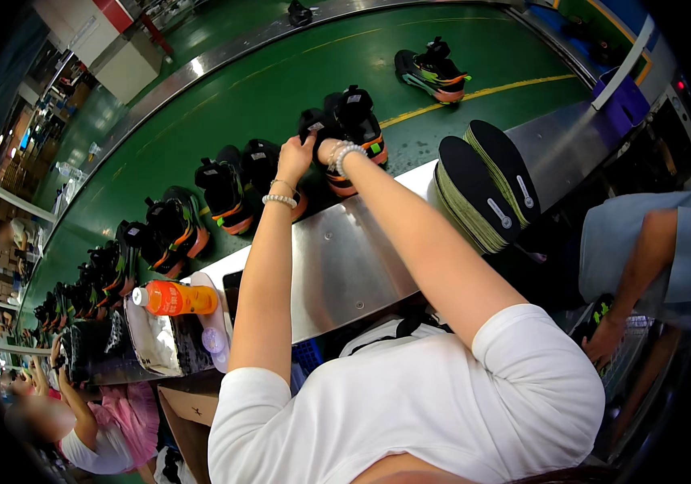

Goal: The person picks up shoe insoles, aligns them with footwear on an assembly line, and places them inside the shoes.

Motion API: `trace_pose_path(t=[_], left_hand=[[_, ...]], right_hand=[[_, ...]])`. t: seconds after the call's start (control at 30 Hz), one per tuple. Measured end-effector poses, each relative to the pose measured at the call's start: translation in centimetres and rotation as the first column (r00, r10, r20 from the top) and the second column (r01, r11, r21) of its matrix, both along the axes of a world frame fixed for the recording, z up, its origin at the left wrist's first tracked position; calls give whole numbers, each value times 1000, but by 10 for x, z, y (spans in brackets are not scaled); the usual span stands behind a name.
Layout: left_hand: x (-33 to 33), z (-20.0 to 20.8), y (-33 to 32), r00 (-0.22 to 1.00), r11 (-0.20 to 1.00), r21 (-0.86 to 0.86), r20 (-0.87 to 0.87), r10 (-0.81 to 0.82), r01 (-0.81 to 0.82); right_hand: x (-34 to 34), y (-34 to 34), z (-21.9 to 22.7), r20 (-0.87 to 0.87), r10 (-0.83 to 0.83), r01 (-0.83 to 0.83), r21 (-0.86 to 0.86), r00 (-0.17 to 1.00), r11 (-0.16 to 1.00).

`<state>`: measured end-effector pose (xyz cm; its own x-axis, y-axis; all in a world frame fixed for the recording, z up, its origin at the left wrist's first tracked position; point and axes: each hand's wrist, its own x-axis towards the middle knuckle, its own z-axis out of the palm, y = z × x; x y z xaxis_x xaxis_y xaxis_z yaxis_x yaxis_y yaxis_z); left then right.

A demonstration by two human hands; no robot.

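Both my arms reach forward to a black sneaker (pixel 313 121) with orange at its sole, at the near side of a green conveyor belt. My left hand (pixel 295 158) is closed on its collar from the left. From the right, my right hand (pixel 331 151) grips the same shoe, its fingertips mostly hidden. Right beside it stands another black sneaker (pixel 355 113) with a green and orange heel. To the left are a further sneaker (pixel 260 161) and a pair of sneakers (pixel 223 189).
Stacked black insoles (pixel 474 189) lie on the metal ledge (pixel 345 266) at right. A lone sneaker (pixel 432 71) sits farther across the belt (pixel 281 89). An orange drink bottle (pixel 176 298) lies at left, near more sneakers. Co-workers are at far left and right.
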<state>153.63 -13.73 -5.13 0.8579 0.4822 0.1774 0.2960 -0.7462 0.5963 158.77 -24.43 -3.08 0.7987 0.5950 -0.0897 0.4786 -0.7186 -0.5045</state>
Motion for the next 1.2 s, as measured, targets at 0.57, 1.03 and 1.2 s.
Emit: trace_pose_path(t=[0.57,1.03,1.2], left_hand=[[109,-117,-23,832,948,-314,-537,-142,-41],[67,-71,-17,440,627,123,-813,-381,770],[84,-124,8,313,371,134,-819,-480,919]], right_hand=[[-36,-109,-13,135,126,-178,519,983,836],[-54,-156,57,-186,284,-123,593,941,796],[-26,-247,118,49,-89,54,487,995,872]])
